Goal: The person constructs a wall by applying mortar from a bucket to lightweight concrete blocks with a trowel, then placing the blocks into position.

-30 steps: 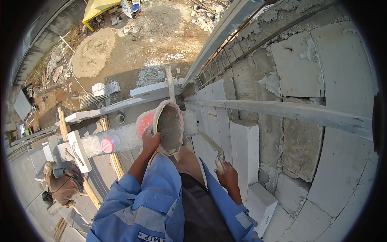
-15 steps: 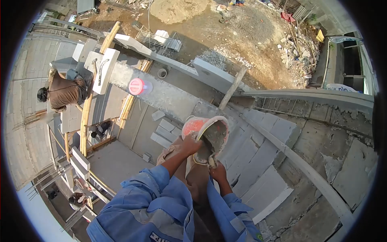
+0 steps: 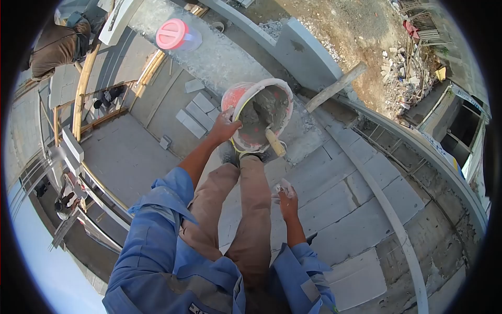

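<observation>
A red bucket [image 3: 234, 96] with a pale, mortar-crusted rim stands tilted toward me on the concrete ledge, wet grey mortar [image 3: 265, 111] inside it. My left hand [image 3: 226, 127] is closed on the near left side of its rim. From the mortar, a trowel's light wooden handle [image 3: 275, 142] sticks out over the near rim; its blade is hidden. Below and right of the bucket is my right hand [image 3: 287, 198], apart from the handle, its fingers loosely curled, apart and smeared with pale mortar. I see nothing clearly held there.
A clear jug with a pink lid [image 3: 172, 34] stands farther along the concrete ledge [image 3: 219, 68]. A wooden post [image 3: 337, 86] leans at right, and a long plank [image 3: 384, 209] crosses the grey blocks. Drops lie on both sides. A co-worker [image 3: 57, 49] bends at upper left; others are below.
My right hand has let go of the trowel handle and drawn back toward me. The trowel now rests in the bucket. The bucket appears nearer and more upright; my left hand still grips its rim.
</observation>
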`<state>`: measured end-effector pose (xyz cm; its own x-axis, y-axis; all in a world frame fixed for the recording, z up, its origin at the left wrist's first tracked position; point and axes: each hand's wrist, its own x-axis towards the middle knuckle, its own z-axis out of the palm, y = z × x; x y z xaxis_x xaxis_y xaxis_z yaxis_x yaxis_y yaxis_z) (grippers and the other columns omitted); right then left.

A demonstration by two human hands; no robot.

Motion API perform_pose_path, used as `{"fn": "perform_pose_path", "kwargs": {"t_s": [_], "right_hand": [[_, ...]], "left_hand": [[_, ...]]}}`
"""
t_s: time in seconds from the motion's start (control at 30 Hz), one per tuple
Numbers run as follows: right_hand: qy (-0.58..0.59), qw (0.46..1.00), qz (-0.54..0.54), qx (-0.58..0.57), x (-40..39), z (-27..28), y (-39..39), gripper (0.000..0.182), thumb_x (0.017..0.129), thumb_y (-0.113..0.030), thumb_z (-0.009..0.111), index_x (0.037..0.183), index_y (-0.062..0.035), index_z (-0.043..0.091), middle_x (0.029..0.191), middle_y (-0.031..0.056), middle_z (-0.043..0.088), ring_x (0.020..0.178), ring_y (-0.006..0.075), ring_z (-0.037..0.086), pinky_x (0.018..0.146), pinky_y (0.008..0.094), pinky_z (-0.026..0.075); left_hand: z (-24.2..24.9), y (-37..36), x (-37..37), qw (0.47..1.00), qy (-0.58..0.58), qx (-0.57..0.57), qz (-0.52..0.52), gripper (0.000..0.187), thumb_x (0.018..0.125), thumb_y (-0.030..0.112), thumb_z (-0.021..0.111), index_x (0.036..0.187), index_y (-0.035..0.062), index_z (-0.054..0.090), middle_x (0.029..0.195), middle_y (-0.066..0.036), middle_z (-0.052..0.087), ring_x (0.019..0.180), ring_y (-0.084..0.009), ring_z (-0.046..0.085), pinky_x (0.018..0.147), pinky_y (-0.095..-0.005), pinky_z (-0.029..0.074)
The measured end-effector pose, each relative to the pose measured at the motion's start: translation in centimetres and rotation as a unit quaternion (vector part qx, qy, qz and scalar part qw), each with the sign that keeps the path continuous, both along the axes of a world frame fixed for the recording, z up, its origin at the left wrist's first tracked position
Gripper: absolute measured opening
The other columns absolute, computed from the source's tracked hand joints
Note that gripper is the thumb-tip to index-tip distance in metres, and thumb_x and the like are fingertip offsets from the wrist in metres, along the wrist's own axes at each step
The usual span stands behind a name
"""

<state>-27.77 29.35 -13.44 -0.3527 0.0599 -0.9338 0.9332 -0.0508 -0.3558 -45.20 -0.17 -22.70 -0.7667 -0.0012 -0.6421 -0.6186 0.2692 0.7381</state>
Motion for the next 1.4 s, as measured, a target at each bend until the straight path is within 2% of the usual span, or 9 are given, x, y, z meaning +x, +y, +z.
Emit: {"fn": "perform_pose_path", "kwargs": {"t_s": [0.2,0.33,0.63,0.7,0.73,0.8,0.93,1.17,1.4], "right_hand": [[-0.075,0.994,0.03,0.077,8.5,-3.2,0.6,0.044,0.093,-0.011,0.054,0.134,0.0028,0.047,0.107,0.0119,0.062,0.081,0.015,0.065,0.063,0.0257,0.05],[-0.144,0.976,0.102,0.129,10.2,-2.8,0.2,0.039,0.094,-0.01,0.05,0.13,0.0044,0.051,0.108,0.0127,0.063,0.086,0.0159,0.065,0.067,0.027,0.052],[-0.045,0.973,0.198,0.111,9.0,-2.4,-0.8,0.039,0.092,-0.011,0.051,0.129,0.0038,0.051,0.103,0.0127,0.065,0.082,0.0172,0.065,0.066,0.0275,0.053],[-0.048,0.98,0.166,0.098,5.8,-1.0,-2.2,0.039,0.094,-0.014,0.053,0.129,0.0029,0.051,0.102,0.0122,0.065,0.081,0.0176,0.065,0.067,0.0284,0.053],[-0.062,0.986,0.131,0.086,4.5,0.1,-2.9,0.039,0.095,-0.017,0.055,0.129,0.002,0.051,0.102,0.0118,0.065,0.08,0.018,0.065,0.068,0.0294,0.054],[-0.068,0.983,0.153,0.074,3.2,1.2,-3.4,0.04,0.095,-0.018,0.056,0.129,0.0011,0.05,0.102,0.0116,0.065,0.079,0.0177,0.065,0.067,0.029,0.053],[-0.083,0.967,0.233,0.057,0.6,2.9,-4.2,0.041,0.096,-0.021,0.055,0.131,-0.0002,0.05,0.103,0.0122,0.065,0.078,0.0172,0.064,0.066,0.0289,0.053],[-0.041,0.932,0.359,0.017,-4.8,4.5,-3.9,0.04,0.095,-0.02,0.054,0.127,0.0045,0.05,0.098,0.016,0.065,0.075,0.0198,0.066,0.061,0.0291,0.055],[-0.023,0.872,0.481,0.081,-11.4,4.6,-6.4,0.041,0.093,-0.025,0.056,0.123,0.0031,0.053,0.092,0.0135,0.065,0.071,0.0187,0.065,0.056,0.0281,0.052]], "left_hand": [[-7.8,-5.2,-4.0,0.964,0.015,0.138,0.225,0.023,0.074,0.012,0.067,0.092,-0.0025,0.063,0.079,-0.005,0.062,0.069,-0.0141,0.058,0.063,-0.0297,0.047],[-13.4,-7.5,-3.5,0.932,-0.062,0.034,0.356,0.026,0.078,0.012,0.066,0.099,-0.004,0.064,0.086,-0.01,0.067,0.073,-0.0174,0.063,0.065,-0.0322,0.05],[-15.4,-5.8,5.4,0.933,-0.263,0.045,0.241,0.061,0.085,0.045,0.066,0.126,0.0021,0.053,0.119,-0.011,0.061,0.108,-0.0258,0.06,0.094,-0.0394,0.048],[-15.7,-3.9,9.0,0.957,-0.217,-0.066,0.182,0.066,0.085,0.05,0.064,0.129,0.0018,0.052,0.117,-0.014,0.063,0.11,-0.0291,0.06,0.095,-0.0393,0.046],[-14.9,-2.1,11.3,0.957,-0.16,-0.169,0.173,0.068,0.085,0.051,0.063,0.129,0.0013,0.052,0.114,-0.015,0.065,0.109,-0.0312,0.061,0.094,-0.0393,0.046],[-7.3,-2.8,12.1,0.972,-0.212,-0.039,0.089,0.071,0.084,0.052,0.063,0.128,-0.0023,0.052,0.111,-0.019,0.066,0.109,-0.035,0.061,0.093,-0.041,0.046],[-2.4,-3.0,19.9,0.974,-0.225,-0.041,-0.004,0.064,0.083,0.044,0.063,0.126,-0.0019,0.054,0.111,-0.025,0.064,0.105,-0.0389,0.061,0.092,-0.0439,0.047],[7.9,-8.3,26.9,0.932,-0.256,-0.127,0.224,0.05,0.083,0.043,0.062,0.11,0.0008,0.062,0.113,-0.023,0.064,0.104,-0.0404,0.061,0.092,-0.046,0.047],[10.4,-7.7,35.9,0.861,-0.241,-0.114,0.433,0.044,0.084,0.039,0.064,0.105,-0.0003,0.065,0.104,-0.02,0.067,0.098,-0.0349,0.064,0.087,-0.0399,0.049]]}}
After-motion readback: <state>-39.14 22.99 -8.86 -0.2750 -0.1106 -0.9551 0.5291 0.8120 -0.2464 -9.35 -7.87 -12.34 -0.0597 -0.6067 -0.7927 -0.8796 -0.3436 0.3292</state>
